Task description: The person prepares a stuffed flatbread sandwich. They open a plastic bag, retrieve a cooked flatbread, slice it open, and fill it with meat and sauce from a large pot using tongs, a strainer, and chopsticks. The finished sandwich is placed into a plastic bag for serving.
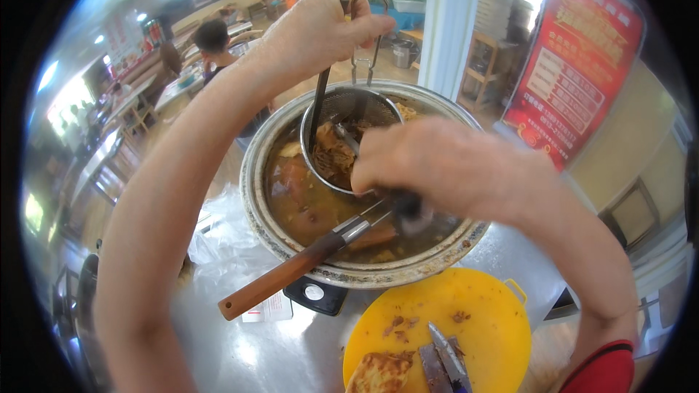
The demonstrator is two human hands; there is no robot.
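My left hand is raised above the far side of a round metal pot, closed around a dark, flat handle. Its lower end reaches into a mesh strainer holding chunks of cooked meat. Blurred, my right hand grips a utensil with a black handle end; its metal part points into the strainer, and its tip is hidden. Brown broth with large meat pieces fills the pot. A wooden handle with metal wires lies across the near rim.
A yellow cutting board holds a flatbread, meat scraps, a cleaver and a pointed knife. Plastic bags lie left of the pot on the metal counter. A bent wire holder rises behind. A person sits beyond.
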